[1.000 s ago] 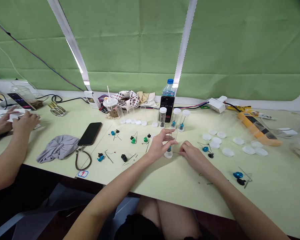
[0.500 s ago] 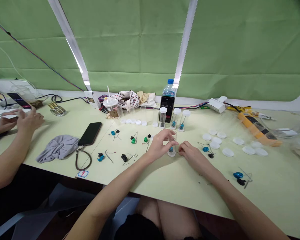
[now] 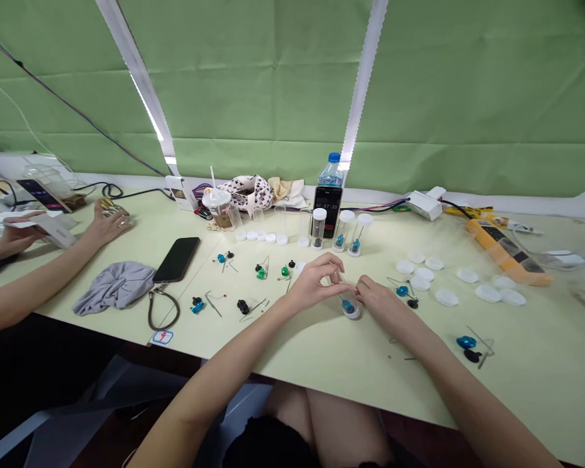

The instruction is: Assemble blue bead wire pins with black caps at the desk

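Holding the clear tube [image 3: 350, 308] at a tilt, your left hand [image 3: 316, 283] has its thumb and fingers curved around the upper part. The tube's white base is low, toward the near side of the table [image 3: 312, 344], and a blue part [image 3: 347, 304] shows inside. Your right hand [image 3: 377, 302] is just to the right of the tube, its fingers bunched at the tube's side; you cannot tell from this view whether they pinch anything.

Beyond your hands, three white-capped tubes [image 3: 344, 232] stand upright with small parts inside, close to an upright phone [image 3: 327, 211] showing a timer and a bottle [image 3: 331, 172] with a blue cap behind it. Farther left, uncapped clear tubes [image 3: 281, 222] stand by a row of white caps [image 3: 260, 236].

To your left lie small groups of blue, green and black parts with bent metal pieces, then a dark phone [image 3: 176, 260] and a gray cloth [image 3: 114, 289]. Scattered white discs [image 3: 422, 278] lie to your right, short of an orange device [image 3: 507, 252]. At far left, another person's hand [image 3: 106, 226] touches a shiny gold-toned object [image 3: 118, 213].
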Available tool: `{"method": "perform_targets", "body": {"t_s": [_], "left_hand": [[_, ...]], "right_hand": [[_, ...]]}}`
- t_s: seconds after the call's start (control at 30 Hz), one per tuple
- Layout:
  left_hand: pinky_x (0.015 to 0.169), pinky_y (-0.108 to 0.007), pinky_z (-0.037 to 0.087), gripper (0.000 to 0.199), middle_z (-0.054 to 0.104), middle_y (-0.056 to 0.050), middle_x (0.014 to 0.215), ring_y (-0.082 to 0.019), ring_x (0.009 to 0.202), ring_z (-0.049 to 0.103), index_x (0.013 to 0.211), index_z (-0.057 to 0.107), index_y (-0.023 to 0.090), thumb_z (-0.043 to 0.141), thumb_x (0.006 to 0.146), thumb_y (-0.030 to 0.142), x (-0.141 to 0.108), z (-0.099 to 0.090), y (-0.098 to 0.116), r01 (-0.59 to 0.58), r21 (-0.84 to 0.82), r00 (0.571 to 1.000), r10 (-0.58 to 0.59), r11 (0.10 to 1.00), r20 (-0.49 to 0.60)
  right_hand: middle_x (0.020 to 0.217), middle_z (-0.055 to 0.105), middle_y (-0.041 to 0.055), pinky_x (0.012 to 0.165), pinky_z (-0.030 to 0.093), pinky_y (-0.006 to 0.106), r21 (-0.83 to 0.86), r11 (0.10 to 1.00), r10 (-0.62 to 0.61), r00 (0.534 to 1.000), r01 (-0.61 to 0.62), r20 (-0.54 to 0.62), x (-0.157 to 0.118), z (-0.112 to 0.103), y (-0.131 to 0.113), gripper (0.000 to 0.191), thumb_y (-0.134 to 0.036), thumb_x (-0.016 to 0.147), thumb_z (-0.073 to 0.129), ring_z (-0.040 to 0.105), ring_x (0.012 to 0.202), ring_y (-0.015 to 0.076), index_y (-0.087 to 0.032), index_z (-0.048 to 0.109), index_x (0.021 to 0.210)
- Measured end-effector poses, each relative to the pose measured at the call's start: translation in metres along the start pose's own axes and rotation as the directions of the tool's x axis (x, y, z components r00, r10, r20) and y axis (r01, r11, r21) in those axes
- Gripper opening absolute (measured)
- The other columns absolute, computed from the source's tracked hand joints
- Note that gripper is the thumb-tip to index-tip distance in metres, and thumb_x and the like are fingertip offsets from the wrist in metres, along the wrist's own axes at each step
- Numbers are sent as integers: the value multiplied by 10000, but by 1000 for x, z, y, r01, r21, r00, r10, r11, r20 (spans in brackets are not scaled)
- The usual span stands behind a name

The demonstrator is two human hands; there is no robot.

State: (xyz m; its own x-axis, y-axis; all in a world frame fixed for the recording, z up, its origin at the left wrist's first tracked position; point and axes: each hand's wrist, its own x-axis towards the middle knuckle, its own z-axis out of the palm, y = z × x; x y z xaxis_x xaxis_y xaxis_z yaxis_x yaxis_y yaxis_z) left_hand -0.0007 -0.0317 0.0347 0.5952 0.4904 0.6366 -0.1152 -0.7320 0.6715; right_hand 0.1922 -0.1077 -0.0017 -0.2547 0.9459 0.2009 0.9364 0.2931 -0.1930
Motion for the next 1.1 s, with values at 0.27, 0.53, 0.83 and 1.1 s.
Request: {"method": "perform_targets", "body": {"t_s": [0.27,0.53,0.83,1.1], "left_hand": [[693,-265,450,316,545,-63,874,-116,757,544,604,471,153,607,820,340,-1,-1,2,-22,117,999,25,993,-24],[831,-351,484,460,574,-127,1160,-176,933,616,1067,414,206,698,742,363,-4,9,1,21,36,994,-17,999,-109],[904,-350,448,451,616,-111,1163,-198,1013,610,1115,490,197,699,741,337,-14,35,-10,386,-230,922,-366,893,126],[896,-336,443,745,657,-66,1035,-184,945,598,1376,421,234,725,707,354,-17,44,-8,429,-207,900,-396,879,184]], "right_hand": [[781,567,48,582,389,290,14,995,98,993,-98,-63,-2,0,7,92,-171,891,426,548,630,175,-201,499,845],[887,604,26,601,468,280,368,922,262,894,-120,-363,0,-28,-8,165,-276,932,402,594,641,131,-220,554,966],[738,625,7,534,500,298,351,925,258,439,144,-861,-6,-38,-15,73,-186,844,573,620,645,153,-212,641,835],[730,670,32,682,560,401,274,960,225,434,52,-872,-12,-38,-12,90,-237,855,567,667,733,215,-249,648,817]]}}
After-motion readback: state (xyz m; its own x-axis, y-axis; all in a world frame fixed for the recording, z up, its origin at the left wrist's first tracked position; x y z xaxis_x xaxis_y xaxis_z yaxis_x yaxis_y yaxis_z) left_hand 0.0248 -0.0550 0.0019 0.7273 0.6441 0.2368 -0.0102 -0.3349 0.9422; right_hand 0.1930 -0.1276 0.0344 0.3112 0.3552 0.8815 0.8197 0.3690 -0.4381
